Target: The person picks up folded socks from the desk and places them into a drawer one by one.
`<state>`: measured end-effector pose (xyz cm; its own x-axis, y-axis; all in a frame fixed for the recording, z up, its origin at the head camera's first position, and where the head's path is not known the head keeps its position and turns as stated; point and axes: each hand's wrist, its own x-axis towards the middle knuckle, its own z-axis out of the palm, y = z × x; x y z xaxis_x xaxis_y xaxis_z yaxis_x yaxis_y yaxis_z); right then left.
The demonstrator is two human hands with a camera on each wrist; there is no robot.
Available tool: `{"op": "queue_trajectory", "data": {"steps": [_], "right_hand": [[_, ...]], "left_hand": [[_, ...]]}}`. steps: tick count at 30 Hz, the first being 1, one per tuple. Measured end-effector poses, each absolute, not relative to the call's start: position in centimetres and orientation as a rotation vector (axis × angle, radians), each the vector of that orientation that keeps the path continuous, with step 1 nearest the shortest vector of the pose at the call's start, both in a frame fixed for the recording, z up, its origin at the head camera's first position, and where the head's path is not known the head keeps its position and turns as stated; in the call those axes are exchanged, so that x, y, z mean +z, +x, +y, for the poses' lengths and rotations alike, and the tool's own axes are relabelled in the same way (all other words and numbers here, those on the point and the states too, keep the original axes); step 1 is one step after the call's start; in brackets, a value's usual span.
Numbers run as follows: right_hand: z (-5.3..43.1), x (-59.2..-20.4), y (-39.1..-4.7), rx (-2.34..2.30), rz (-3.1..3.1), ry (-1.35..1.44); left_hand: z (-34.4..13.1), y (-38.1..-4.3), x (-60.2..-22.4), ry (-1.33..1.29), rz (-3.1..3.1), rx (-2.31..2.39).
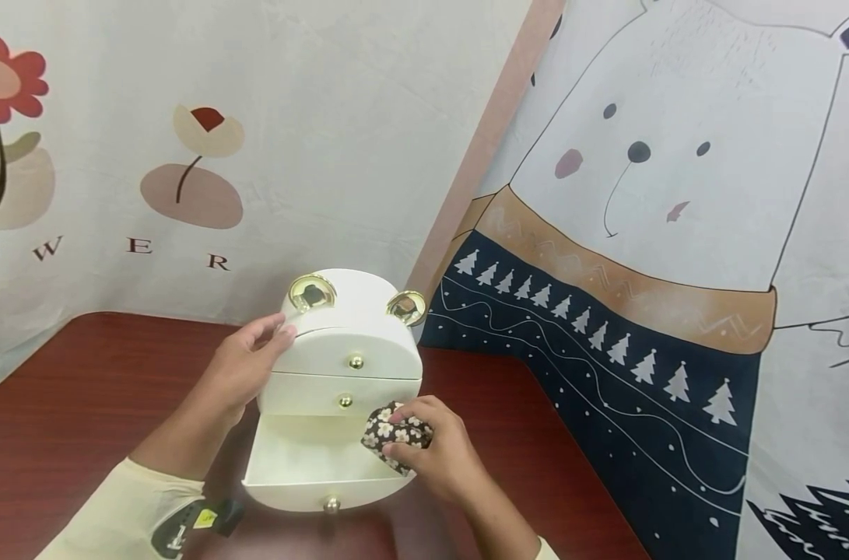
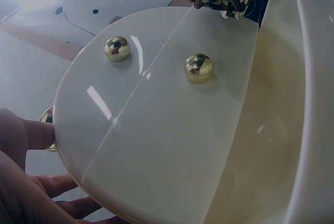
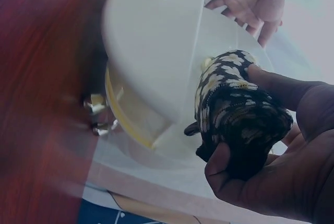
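A white box of drawers with a rounded top and gold knobs stands on the table. Its bottom drawer is pulled out, and the part of its inside that shows is bare. My left hand rests against the box's upper left side, thumb at the rounded front edge. Between thumb and fingers, my right hand grips a bunched black cloth piece with white flowers, over the right side of the pulled-out drawer. The right wrist view shows the cloth folded thick; the palm side is partly hidden.
Two gold-rimmed round pieces stick up at the top of the box. The reddish-brown table reaches back to a printed curtain with flowers and a bear. A dark device is strapped on the left sleeve.
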<state>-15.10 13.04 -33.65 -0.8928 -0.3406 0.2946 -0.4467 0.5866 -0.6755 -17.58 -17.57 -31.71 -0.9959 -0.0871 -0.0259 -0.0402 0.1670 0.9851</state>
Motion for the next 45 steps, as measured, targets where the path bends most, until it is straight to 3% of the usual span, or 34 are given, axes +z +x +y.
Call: {"op": "queue_trajectory", "data": {"steps": [21, 36, 45], "right_hand": [[9.7, -35.6, -15.9, 1.186, -2.645, 0.986], [10.4, -35.3, -15.2, 1.138, -2.647, 0.989], [9.6, -36.3, -13.4, 1.058, -2.476, 1.304]], "left_hand": [[-17.4, -17.6, -31.7, 0.094, -2.346, -2.000], [-17.6, -17.5, -31.7, 0.094, -2.344, -2.001], [-17.6, -17.6, -31.8, 0.096, -2.341, -2.003]]}}
